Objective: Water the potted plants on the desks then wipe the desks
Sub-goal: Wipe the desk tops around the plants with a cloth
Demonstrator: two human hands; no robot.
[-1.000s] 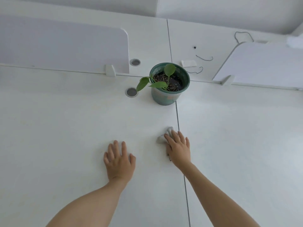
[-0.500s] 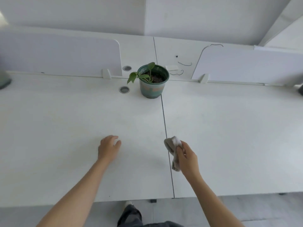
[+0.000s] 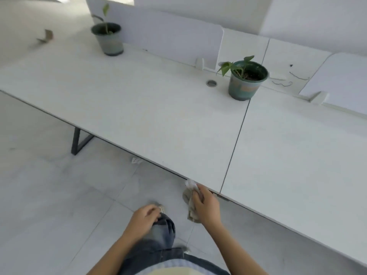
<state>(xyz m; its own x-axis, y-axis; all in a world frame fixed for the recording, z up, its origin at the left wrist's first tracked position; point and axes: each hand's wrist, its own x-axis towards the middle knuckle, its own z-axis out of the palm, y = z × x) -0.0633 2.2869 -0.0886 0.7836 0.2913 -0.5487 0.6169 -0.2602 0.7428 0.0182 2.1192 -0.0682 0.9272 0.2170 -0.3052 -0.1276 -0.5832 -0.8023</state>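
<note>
Right hand [image 3: 206, 208] gripping cloth [image 3: 189, 199] — off desk [image 3: 158, 116]

We see a smooth, matt white tabletop [image 3: 158, 116], a soft, crumpled grey cloth [image 3: 190, 207], two dull, plastic-looking green pots [image 3: 243, 90] [image 3: 110, 42], blue denim trousers [image 3: 162, 235] and a matt tiled floor [image 3: 49, 195].

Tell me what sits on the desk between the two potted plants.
Head view: only bare desktop and a round cable grommet lie between the far pot and the near pot.

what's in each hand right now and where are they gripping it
The right hand grips a crumpled grey cloth around its middle, both ends hanging free. The left hand holds nothing.
</note>
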